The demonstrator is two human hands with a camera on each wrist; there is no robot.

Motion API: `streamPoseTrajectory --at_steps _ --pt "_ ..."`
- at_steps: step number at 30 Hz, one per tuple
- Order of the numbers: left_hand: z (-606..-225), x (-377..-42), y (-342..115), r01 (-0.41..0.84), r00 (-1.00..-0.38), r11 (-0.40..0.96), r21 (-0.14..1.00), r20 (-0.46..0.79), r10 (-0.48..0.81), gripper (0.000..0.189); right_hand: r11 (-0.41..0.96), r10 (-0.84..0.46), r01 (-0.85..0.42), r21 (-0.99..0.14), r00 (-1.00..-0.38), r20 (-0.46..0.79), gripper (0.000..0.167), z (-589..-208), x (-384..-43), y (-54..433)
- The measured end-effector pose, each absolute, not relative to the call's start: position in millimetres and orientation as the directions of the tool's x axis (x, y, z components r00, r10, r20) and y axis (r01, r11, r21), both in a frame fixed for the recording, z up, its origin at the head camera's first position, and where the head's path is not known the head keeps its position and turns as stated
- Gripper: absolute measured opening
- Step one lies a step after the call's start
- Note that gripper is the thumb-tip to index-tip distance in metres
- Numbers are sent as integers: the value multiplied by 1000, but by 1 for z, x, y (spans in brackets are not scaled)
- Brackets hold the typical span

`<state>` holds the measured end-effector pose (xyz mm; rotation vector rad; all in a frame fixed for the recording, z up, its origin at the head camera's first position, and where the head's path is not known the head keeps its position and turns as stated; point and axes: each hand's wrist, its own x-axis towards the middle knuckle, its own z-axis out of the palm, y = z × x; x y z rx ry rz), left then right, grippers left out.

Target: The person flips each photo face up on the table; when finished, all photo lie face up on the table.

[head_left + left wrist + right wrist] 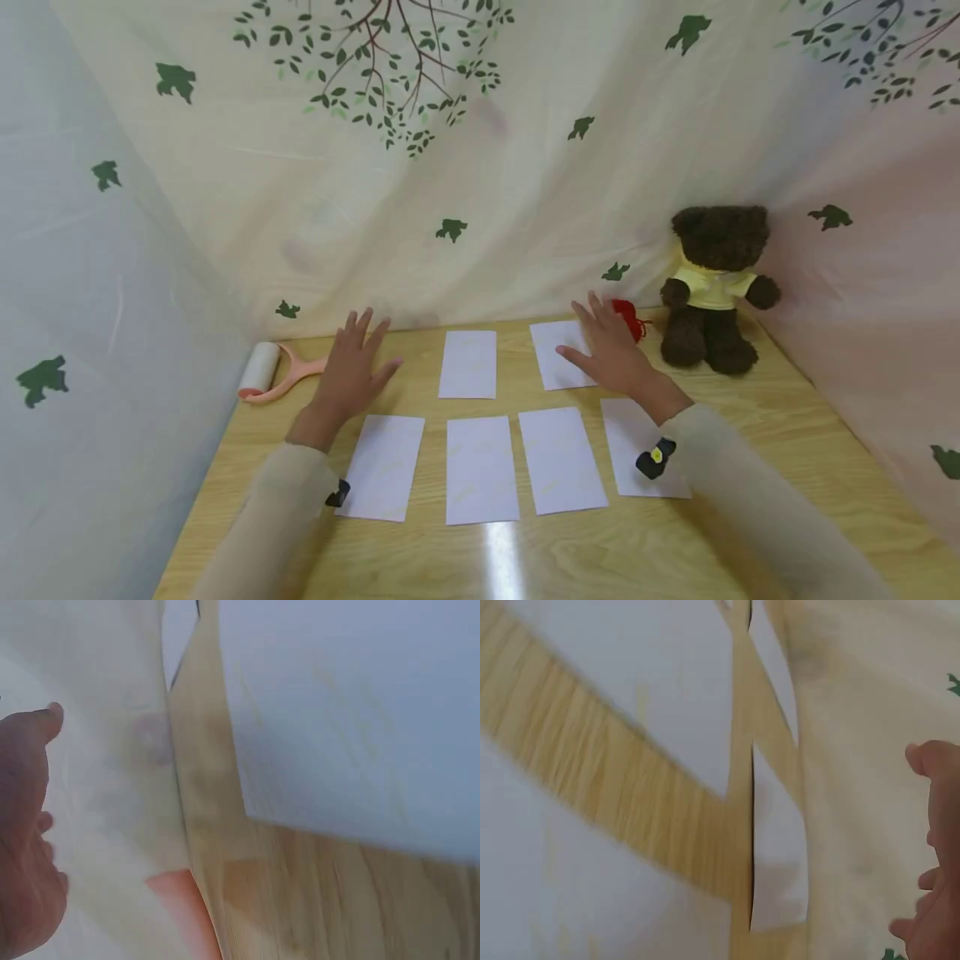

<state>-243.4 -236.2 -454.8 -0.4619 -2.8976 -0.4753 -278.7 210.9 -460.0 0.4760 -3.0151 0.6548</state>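
Observation:
My left hand [348,372] has its fingers spread and holds nothing. In the head view it overlaps the handle end of a lint roller [302,367] with a white roll and peach handle. My right hand [611,350], fingers also spread, overlaps the right side of a white sheet [553,357] in the back row, close to a red yarn bundle [630,319]. Another white sheet [468,364] lies between the hands. Both wrist views show the hands at the frame edge, thumbs extended, with sheets lying on the wood beyond.
In the front row lie several white sheets [482,471] on the wooden table [420,558]. A dark brown teddy bear [716,287] in a yellow shirt sits at the back right. Pale cloth [360,217] printed with leaves and birds encloses the back and sides.

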Motion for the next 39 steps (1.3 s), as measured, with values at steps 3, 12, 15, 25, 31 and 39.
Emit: streamPoseTrajectory --at_steps 3,12,15,25,31,39 --pt "-455 -246 -223 345 -936 868 358 207 286 68 678 -306 -253 -690 -951 47 69 -452 -281 186" --pt "-465 -249 -189 392 -915 801 452 97 393 43 308 -383 78 -948 -902 -199 52 -457 -306 124" --pt "-468 -249 -184 381 -913 804 457 49 405 45 422 -390 59 -905 -889 -240 56 -463 -313 113" --pt "-481 -250 -174 350 -917 821 451 -14 398 45 581 -372 61 -812 -867 -331 69 -485 -334 97" --pt "-488 -254 -172 344 -910 830 439 -61 410 47 689 -392 -14 -724 -848 -357 74 -484 -337 92" --pt "-485 -257 -174 324 -918 842 433 -73 390 52 785 -432 -144 -602 -825 -365 69 -477 -344 83"
